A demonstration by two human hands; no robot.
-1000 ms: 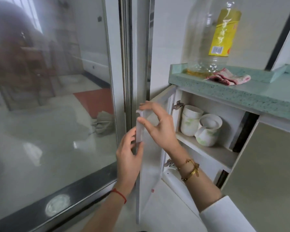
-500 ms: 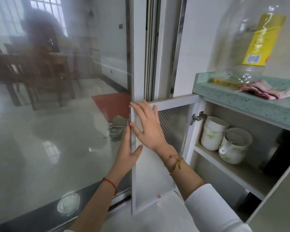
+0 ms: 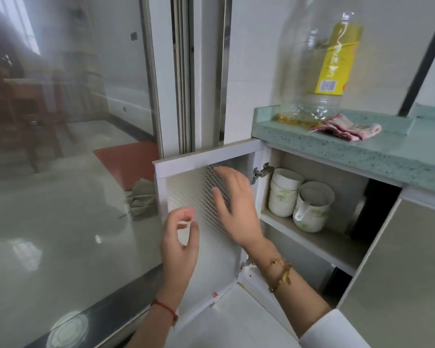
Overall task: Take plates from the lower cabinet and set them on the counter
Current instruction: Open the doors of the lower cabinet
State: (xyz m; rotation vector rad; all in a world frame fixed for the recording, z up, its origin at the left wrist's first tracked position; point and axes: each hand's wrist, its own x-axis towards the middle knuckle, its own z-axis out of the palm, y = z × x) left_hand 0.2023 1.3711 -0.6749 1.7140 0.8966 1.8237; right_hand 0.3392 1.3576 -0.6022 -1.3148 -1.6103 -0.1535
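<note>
The lower cabinet's white door (image 3: 186, 172) stands swung wide open to the left, its patterned inner panel facing me. My right hand (image 3: 236, 207) hovers in front of that panel with fingers spread and holds nothing. My left hand (image 3: 180, 237) hangs lower left of it, fingers loosely curled, empty. On the cabinet's upper shelf (image 3: 319, 243) sit stacked white bowls (image 3: 283, 193) and a white cup with a handle (image 3: 312, 209). No plates are visible; the space under the shelf is mostly hidden. The green counter (image 3: 362, 151) runs above.
A large, nearly empty oil bottle (image 3: 322, 66) and a pink striped rag (image 3: 347, 128) sit on the counter's left end. A glass sliding door (image 3: 60, 172) stands at my left. A second cabinet door (image 3: 399, 272) hangs at the right.
Both hands have come off the door's edge. The door has swung further open to the left. My right hand moved rightward toward the cabinet opening.
</note>
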